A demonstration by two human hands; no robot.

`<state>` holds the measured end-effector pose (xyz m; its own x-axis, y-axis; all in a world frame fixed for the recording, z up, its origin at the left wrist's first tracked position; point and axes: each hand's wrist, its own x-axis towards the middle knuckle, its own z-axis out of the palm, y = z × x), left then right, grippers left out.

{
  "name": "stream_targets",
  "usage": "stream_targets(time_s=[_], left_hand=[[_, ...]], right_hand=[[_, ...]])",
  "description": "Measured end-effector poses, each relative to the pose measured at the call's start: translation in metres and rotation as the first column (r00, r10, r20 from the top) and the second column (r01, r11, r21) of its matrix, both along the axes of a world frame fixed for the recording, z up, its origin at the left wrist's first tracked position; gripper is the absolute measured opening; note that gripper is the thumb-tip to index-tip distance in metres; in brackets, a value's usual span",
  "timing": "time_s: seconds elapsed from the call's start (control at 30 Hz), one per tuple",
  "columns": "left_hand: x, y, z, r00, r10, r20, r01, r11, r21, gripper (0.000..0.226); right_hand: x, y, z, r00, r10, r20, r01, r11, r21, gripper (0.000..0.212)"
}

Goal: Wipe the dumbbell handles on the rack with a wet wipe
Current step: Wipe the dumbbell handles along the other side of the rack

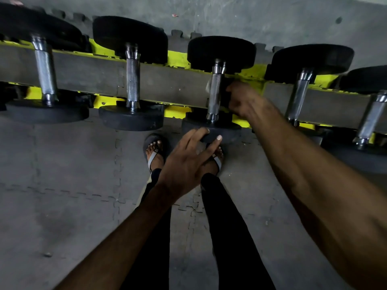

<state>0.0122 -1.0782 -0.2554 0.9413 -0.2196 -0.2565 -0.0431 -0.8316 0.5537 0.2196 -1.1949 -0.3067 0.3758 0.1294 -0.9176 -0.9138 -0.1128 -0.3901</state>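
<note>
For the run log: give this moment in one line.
left hand grips near weight | right hand holds wipe on handle | dumbbell: middle

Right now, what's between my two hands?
Head view: between the left hand and the right hand lie the middle dumbbell's lower handle end and near plate, which the left hand grips.
</note>
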Motion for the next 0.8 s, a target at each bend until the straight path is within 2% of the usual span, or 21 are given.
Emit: stream_targets(time_s=[0.07,0.13,0.27,0.33,0.43,0.5,0.63,0.73,0.8], left_hand=[[0.000,-0.002,0.001,1.000,0.019,-0.009,-0.019,1.000,0.009,0.063],[0.000,-0.004,0.003,0.999,0.034,-0.019,-0.034,0.999,0.027,0.063],[0.001,-0.008,0.005,0.997,0.071,0.003,-0.071,0.997,0.021,0.058],[0.002,-0.011,0.005,0.996,0.086,0.024,-0.087,0.996,0.018,0.054],[0.000,-0.014,0.005,0.993,0.118,0.015,-0.118,0.993,0.000,0.053],[-0.002,-0.015,0.004,0.992,0.126,0.000,-0.126,0.992,0.001,0.054],[-0.002,-0.013,0.003,0.993,0.114,-0.008,-0.114,0.994,0.005,0.057],[0.001,-0.011,0.008,0.994,0.109,-0.011,-0.109,0.994,-0.009,0.062],[0.003,-0.012,0.010,0.993,0.116,-0.007,-0.116,0.993,-0.031,0.063]], right_hand=[[0.007,0.006,-0.002,0.983,-0.185,0.012,0.185,0.983,0.002,0.032],[0.004,0.008,-0.005,0.982,-0.185,0.026,0.185,0.982,-0.028,0.032],[-0.006,-0.010,-0.011,0.999,0.047,0.020,-0.047,0.999,0.013,0.042],[-0.005,-0.017,-0.013,0.983,0.179,0.031,-0.178,0.984,-0.019,0.042],[-0.012,-0.031,-0.040,0.899,0.438,0.021,-0.434,0.897,-0.087,0.043],[-0.024,-0.036,-0.043,0.830,0.557,0.030,-0.543,0.820,-0.179,0.042],[-0.041,-0.035,-0.010,0.790,0.598,0.135,-0.528,0.775,-0.347,0.014],[-0.049,-0.036,-0.003,0.786,0.580,0.213,-0.443,0.769,-0.460,0.008],[-0.052,-0.034,0.002,0.807,0.549,0.219,-0.370,0.758,-0.538,0.013]])
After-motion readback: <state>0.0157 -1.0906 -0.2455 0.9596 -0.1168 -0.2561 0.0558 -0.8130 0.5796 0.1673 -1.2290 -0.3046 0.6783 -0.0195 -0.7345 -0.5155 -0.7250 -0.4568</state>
